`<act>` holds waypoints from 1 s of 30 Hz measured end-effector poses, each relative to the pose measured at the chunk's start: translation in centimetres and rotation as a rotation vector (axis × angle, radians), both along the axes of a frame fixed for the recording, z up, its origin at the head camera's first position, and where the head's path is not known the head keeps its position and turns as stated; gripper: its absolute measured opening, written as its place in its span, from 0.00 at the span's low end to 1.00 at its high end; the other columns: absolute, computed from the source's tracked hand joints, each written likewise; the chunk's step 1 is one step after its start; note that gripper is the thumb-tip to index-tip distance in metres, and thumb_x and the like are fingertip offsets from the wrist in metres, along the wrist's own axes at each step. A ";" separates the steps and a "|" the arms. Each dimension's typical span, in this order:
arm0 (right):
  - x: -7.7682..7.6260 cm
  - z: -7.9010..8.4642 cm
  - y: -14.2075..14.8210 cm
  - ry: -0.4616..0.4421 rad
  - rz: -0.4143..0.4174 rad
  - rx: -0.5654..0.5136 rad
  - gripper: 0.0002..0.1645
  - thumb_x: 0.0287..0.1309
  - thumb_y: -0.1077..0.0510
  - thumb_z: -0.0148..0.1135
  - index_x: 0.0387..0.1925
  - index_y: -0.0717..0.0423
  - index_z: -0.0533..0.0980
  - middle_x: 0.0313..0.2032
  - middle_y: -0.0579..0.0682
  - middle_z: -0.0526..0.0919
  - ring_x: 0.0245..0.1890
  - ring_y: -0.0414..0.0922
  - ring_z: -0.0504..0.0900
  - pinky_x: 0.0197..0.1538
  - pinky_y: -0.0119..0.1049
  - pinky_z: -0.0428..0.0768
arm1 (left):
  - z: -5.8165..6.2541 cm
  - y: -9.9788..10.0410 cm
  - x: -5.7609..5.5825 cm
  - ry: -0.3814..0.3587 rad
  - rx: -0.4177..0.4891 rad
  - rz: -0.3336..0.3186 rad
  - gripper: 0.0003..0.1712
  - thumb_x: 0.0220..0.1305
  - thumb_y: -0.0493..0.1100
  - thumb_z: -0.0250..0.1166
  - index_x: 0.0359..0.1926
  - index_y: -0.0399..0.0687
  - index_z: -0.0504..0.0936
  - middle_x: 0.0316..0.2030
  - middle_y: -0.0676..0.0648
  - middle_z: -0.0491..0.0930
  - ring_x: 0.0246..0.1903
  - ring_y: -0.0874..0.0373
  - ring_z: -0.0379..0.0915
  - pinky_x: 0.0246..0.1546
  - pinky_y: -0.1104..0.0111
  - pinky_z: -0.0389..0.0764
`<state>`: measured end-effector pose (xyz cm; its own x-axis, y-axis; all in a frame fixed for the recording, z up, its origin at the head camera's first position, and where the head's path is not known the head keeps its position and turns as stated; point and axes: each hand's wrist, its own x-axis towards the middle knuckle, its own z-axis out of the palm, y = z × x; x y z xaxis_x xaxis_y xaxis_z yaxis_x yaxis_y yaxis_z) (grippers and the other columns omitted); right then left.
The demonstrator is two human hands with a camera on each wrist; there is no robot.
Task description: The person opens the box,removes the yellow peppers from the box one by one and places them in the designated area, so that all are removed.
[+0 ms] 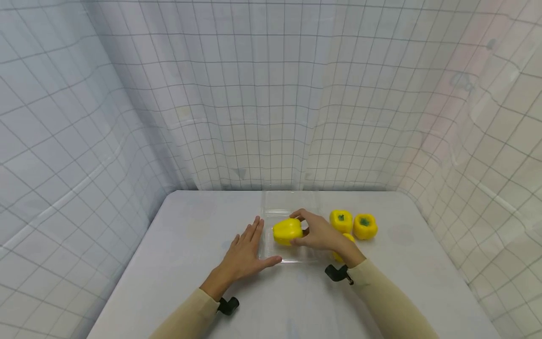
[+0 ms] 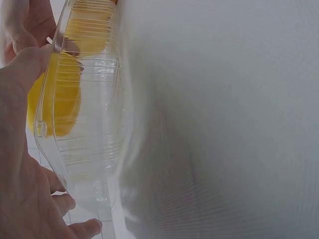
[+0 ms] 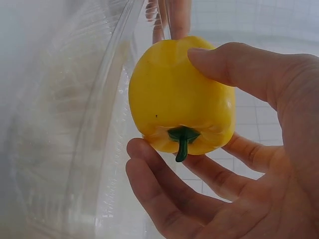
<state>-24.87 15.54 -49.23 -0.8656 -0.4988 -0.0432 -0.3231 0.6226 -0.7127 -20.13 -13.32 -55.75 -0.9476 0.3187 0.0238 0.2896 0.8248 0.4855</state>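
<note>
My right hand (image 1: 322,234) grips a yellow bell pepper (image 1: 286,231), thumb on one side and fingers on the other. Its green stem (image 3: 182,142) points back toward the palm in the right wrist view. The pepper is held on its side over a clear plastic container (image 1: 292,260), whose ribbed wall shows in the left wrist view. At the container's left side lies my left hand (image 1: 242,256), fingers straight along the edge and thumb spread across the near corner. The container's clear lid (image 1: 290,200) is folded back behind it.
To the right of the container stand two more yellow bell peppers (image 1: 341,221) (image 1: 365,226), stems up. A third pepper (image 1: 349,237) is partly hidden under my right wrist. The white table (image 1: 203,212) ends at a grid-patterned curtain (image 1: 262,108) at the back and sides.
</note>
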 end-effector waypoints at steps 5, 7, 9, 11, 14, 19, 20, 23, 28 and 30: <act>0.3 -0.1 0.6 0.017 -0.005 0.002 0.45 0.68 0.49 0.86 0.79 0.50 0.74 0.72 0.61 0.84 0.53 0.50 0.95 0.63 0.51 0.96 | 0.0 0.0 0.0 -0.003 -0.007 0.002 0.78 0.67 0.89 0.64 0.98 0.50 0.44 0.98 0.46 0.40 0.95 0.33 0.49 0.89 0.23 0.58; 0.4 -0.1 0.8 0.022 -0.012 0.003 0.45 0.68 0.48 0.86 0.80 0.50 0.74 0.72 0.61 0.84 0.53 0.50 0.95 0.63 0.51 0.96 | -0.1 0.0 0.0 -0.004 -0.012 0.001 0.78 0.67 0.89 0.64 0.98 0.50 0.44 0.98 0.46 0.40 0.95 0.33 0.50 0.89 0.23 0.58; 0.6 -0.1 1.0 0.022 -0.024 0.006 0.46 0.68 0.47 0.86 0.80 0.49 0.74 0.72 0.60 0.84 0.54 0.50 0.94 0.64 0.51 0.96 | -0.1 0.0 0.0 -0.003 -0.010 0.001 0.78 0.67 0.89 0.64 0.98 0.49 0.44 0.98 0.46 0.40 0.95 0.33 0.50 0.88 0.23 0.59; 0.7 0.0 1.2 0.025 -0.029 0.005 0.46 0.68 0.46 0.86 0.80 0.49 0.75 0.72 0.60 0.84 0.54 0.50 0.94 0.64 0.52 0.95 | -0.1 0.0 0.1 -0.001 -0.005 0.001 0.78 0.68 0.88 0.64 0.98 0.49 0.45 0.98 0.45 0.41 0.94 0.33 0.50 0.88 0.23 0.59; 0.9 0.2 1.4 0.029 -0.035 0.004 0.46 0.69 0.46 0.86 0.80 0.49 0.75 0.73 0.61 0.84 0.55 0.50 0.94 0.64 0.52 0.95 | -0.1 0.0 0.1 0.001 0.002 0.003 0.77 0.68 0.88 0.65 0.98 0.49 0.45 0.98 0.45 0.41 0.94 0.33 0.50 0.88 0.23 0.58; 1.3 0.6 1.9 0.045 -0.038 0.005 0.46 0.69 0.45 0.85 0.81 0.50 0.74 0.74 0.60 0.84 0.55 0.50 0.94 0.63 0.52 0.95 | -0.1 0.1 0.2 0.004 0.003 0.002 0.77 0.68 0.88 0.65 0.98 0.50 0.45 0.98 0.46 0.40 0.95 0.33 0.50 0.89 0.23 0.58; 1.4 0.7 2.0 0.048 -0.036 0.003 0.46 0.69 0.45 0.85 0.81 0.50 0.74 0.74 0.61 0.84 0.55 0.50 0.94 0.63 0.52 0.95 | -0.1 0.1 0.2 0.002 0.003 0.003 0.77 0.68 0.88 0.65 0.98 0.50 0.45 0.98 0.46 0.40 0.95 0.34 0.50 0.89 0.23 0.58; 1.6 0.8 2.3 0.054 -0.033 -0.008 0.46 0.70 0.45 0.85 0.81 0.51 0.74 0.75 0.61 0.83 0.56 0.51 0.93 0.64 0.53 0.95 | -0.1 0.1 0.2 -0.002 0.004 0.006 0.77 0.68 0.89 0.65 0.98 0.51 0.44 0.98 0.46 0.40 0.95 0.34 0.50 0.89 0.24 0.57; 2.0 0.9 2.8 0.072 -0.039 -0.020 0.46 0.70 0.45 0.85 0.81 0.51 0.74 0.74 0.60 0.84 0.56 0.52 0.94 0.64 0.55 0.95 | 0.0 0.0 0.2 0.004 0.005 0.002 0.77 0.68 0.88 0.65 0.98 0.50 0.45 0.98 0.46 0.40 0.95 0.35 0.49 0.89 0.24 0.58; 2.1 1.0 3.1 0.084 -0.035 -0.025 0.45 0.70 0.44 0.85 0.80 0.51 0.75 0.74 0.61 0.84 0.55 0.52 0.94 0.64 0.56 0.95 | 0.0 0.0 0.2 0.009 0.002 0.001 0.76 0.69 0.87 0.65 0.98 0.50 0.45 0.98 0.45 0.41 0.95 0.34 0.50 0.89 0.24 0.58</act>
